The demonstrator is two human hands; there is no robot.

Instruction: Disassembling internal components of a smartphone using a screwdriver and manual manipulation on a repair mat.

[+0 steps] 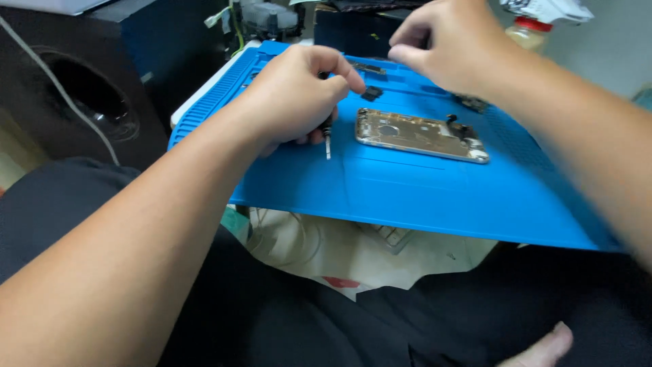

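Note:
My left hand (292,95) is closed around a small screwdriver (327,136), its metal tip pointing down at the blue work mat (407,190). Just right of that tip an opened phone chassis (421,134), silver with bare insides, lies flat on the mat. My right hand (448,44) hovers above the far part of the mat, thumb and forefinger pinched together; whether something tiny sits between them is too blurred to tell. Small dark phone parts (371,93) lie on the mat between the two hands.
A black speaker box (75,88) stands at the left, with a white cable across it. Beyond the mat are a dark box and a bottle with a red cap (528,30). Paper and plastic (339,251) lie under the mat's near edge, over my dark-clothed lap.

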